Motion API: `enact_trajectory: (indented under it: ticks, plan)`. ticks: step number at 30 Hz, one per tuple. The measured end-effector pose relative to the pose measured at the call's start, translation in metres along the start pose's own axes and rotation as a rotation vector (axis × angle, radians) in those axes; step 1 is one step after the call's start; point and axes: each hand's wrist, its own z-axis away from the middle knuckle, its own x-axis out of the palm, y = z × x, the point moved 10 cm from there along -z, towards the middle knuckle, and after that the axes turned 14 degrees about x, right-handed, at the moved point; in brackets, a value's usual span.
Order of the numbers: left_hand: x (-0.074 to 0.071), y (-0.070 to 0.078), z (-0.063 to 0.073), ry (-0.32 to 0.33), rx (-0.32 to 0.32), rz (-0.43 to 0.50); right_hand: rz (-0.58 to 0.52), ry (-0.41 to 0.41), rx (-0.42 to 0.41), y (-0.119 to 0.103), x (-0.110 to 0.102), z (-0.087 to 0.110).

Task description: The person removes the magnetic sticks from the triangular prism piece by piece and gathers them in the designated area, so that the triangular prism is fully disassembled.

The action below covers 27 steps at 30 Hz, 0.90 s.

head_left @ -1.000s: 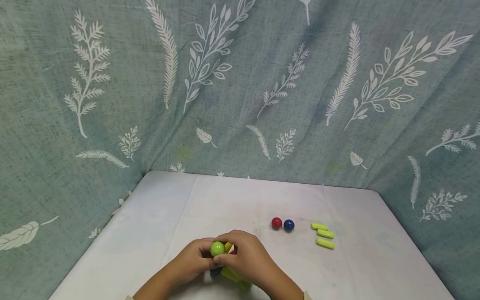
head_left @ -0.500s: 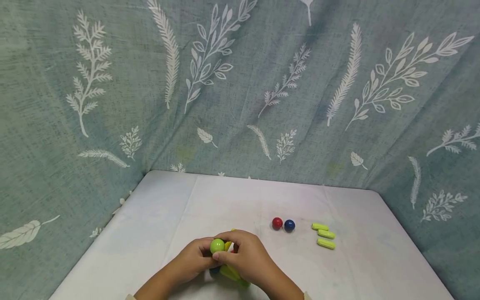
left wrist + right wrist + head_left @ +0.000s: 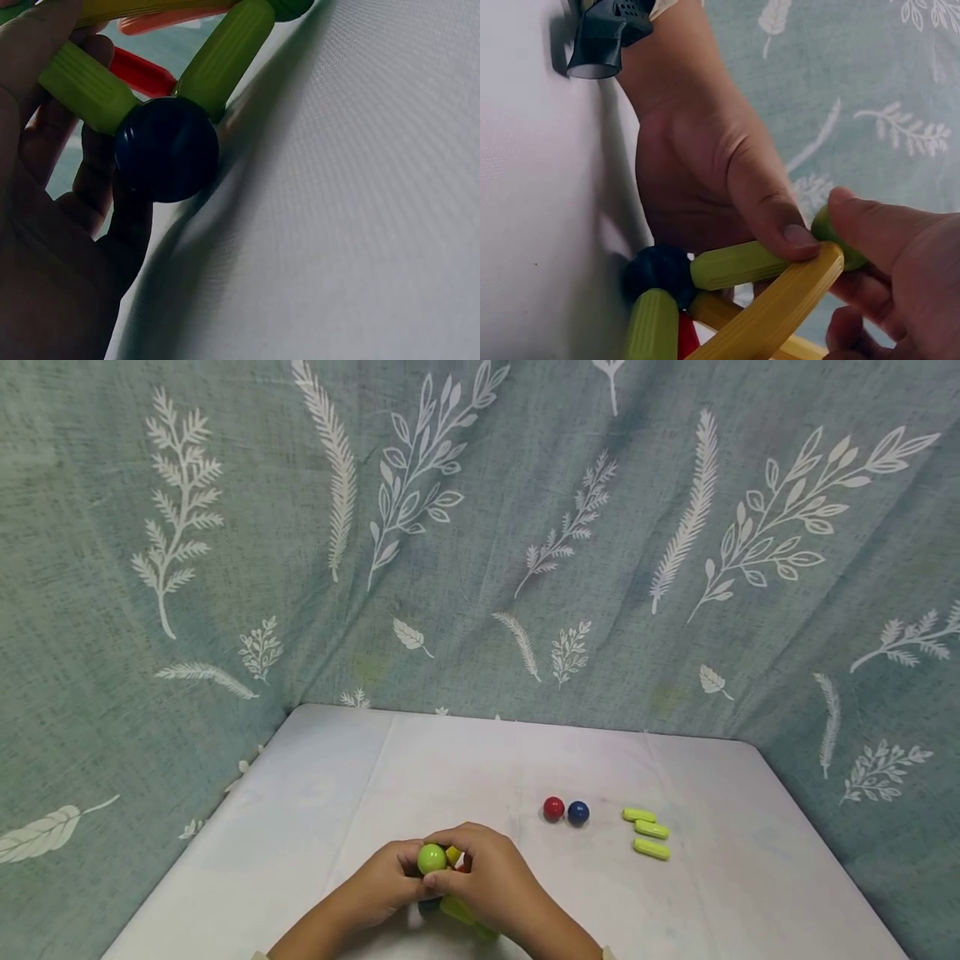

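Note:
Both hands meet over a small structure of coloured rods and balls near the table's front. My left hand (image 3: 378, 881) holds it by a green rod (image 3: 739, 264), the thumb pressing where this rod and a yellow rod (image 3: 776, 300) reach the light green ball (image 3: 431, 858). Between thumb and fingers, my right hand (image 3: 487, 881) pinches that ball. At the other end of the green rod sits a dark blue ball (image 3: 166, 150). Another green rod (image 3: 229, 56) and a red rod (image 3: 142, 73) show beside it. The hands hide much of the structure in the head view.
A loose red ball (image 3: 553, 808) and blue ball (image 3: 578, 813) lie side by side beyond the right hand. Farther right are a yellow-green rod (image 3: 652, 849) and two similar ones. Patterned cloth (image 3: 480, 527) surrounds the white table (image 3: 337, 793) at the back and sides.
Both hands keep their hold on the structure. The light green ball has shifted very slightly left, and the structure turns a little between the hands. The loose pieces stay put.

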Motion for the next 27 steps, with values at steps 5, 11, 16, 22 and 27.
enact_trajectory:
  ticks: [5,11,16,22,27]
  plan:
    - [0.003,0.001,0.001,-0.027,0.019,0.037,-0.061,0.015,0.017,-0.001,-0.005,0.0]
    - [0.003,0.0,0.001,-0.034,-0.002,-0.001,-0.066,0.011,0.06,0.002,-0.01,-0.001]
    - [0.0,0.002,-0.001,-0.033,-0.004,-0.078,-0.106,0.018,0.11,0.009,-0.02,-0.001]
    - [0.001,0.0,-0.001,-0.062,-0.007,-0.093,-0.152,0.09,0.196,0.03,-0.045,0.001]
    - [-0.004,-0.003,0.001,-0.058,-0.09,-0.129,-0.113,0.205,0.249,0.062,-0.071,0.0]
